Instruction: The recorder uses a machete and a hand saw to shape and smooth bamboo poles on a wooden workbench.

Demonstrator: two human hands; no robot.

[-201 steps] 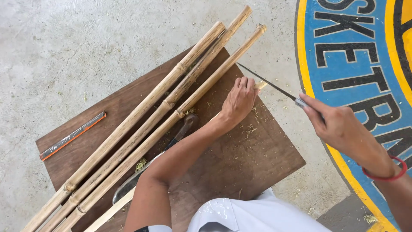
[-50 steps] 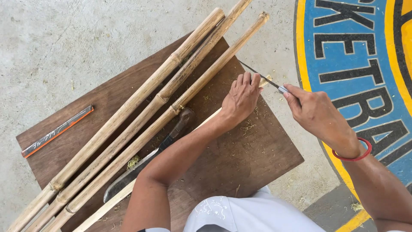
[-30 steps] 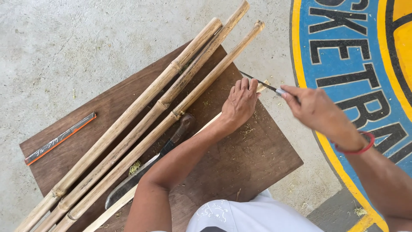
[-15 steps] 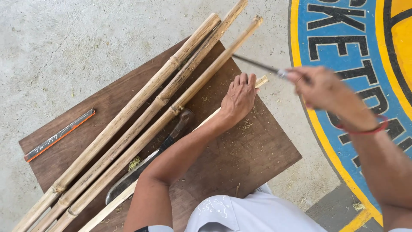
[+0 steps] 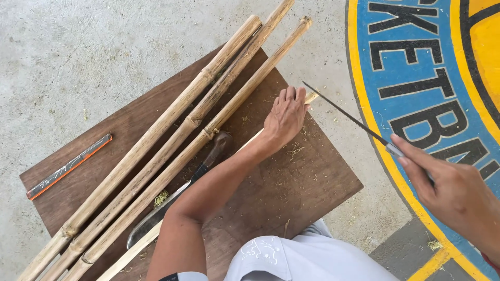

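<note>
Here, the left hand (image 5: 284,117) is pressing flat on a strip (image 5: 311,97) on the board (image 5: 291,192); the right hand (image 5: 453,190) is gripping a thin blade (image 5: 346,114) at right.

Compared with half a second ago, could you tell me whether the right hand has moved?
Yes. The right hand has drawn back with the thin blade, away from the strip end at the brown board and out over the painted floor.

Three bamboo poles (image 5: 172,135) on board (image 5: 291,192); machete (image 5: 177,200) right, packet (image 5: 67,166) left
</note>
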